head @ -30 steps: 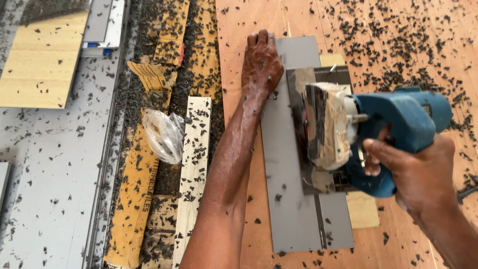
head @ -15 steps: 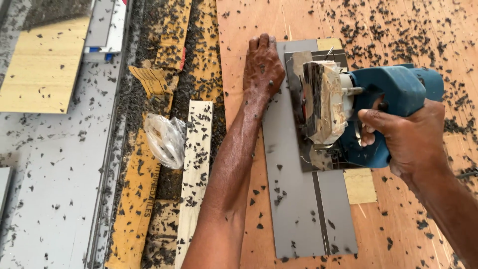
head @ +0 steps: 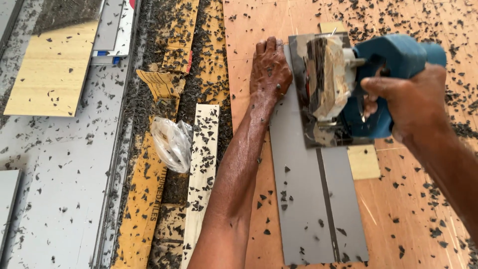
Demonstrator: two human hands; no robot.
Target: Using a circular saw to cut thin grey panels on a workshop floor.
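A long grey panel lies on an orange plywood sheet, with a straight cut line running up its length. My left hand presses flat on the panel's far left corner. My right hand grips the handle of a blue circular saw. The saw's shiny base plate rests on the far end of the panel, and its blade is hidden under the guard.
Dark chips litter everything. Left of the plywood lie a pale wooden strip, yellow cardboard strips, a crumpled clear plastic bag and a tan board on a grey surface. A small tan offcut sits right of the panel.
The saw has moved away from me along the grey panel, lengthening the cut line behind it. My left hand has stayed on the panel's far corner.
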